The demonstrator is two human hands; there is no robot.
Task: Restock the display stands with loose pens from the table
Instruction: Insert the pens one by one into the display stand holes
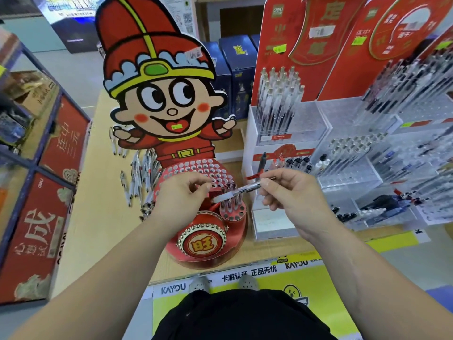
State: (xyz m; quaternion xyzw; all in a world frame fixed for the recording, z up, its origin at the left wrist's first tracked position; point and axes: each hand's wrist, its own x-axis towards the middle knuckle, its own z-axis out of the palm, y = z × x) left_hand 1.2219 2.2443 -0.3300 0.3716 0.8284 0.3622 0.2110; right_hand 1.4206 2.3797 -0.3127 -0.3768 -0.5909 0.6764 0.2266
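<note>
The pen [241,191] is held over the cartoon display stand [186,169], pinched at its far end by the right grip [291,195]. The left grip [181,195] is curled at its white end (contact cannot be told). Its long axis lies almost level, with the white end lower and to the left, so it is best swung upright over a free hole before being lowered.

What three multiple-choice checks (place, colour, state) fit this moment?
1. Where do the loose pens lie? A) on the table left of the cartoon stand B) on the floor C) in a blue box
2. The cartoon figure's hat is mainly: A) blue B) red C) green
3. The pen in the right hand is: A) upright in a hole B) held roughly level in the air C) lying on the table
Answers: 1 A, scattered beside it; 2 B, red panels, yellow bands; 3 B, the hand pinches it aloft.
</note>
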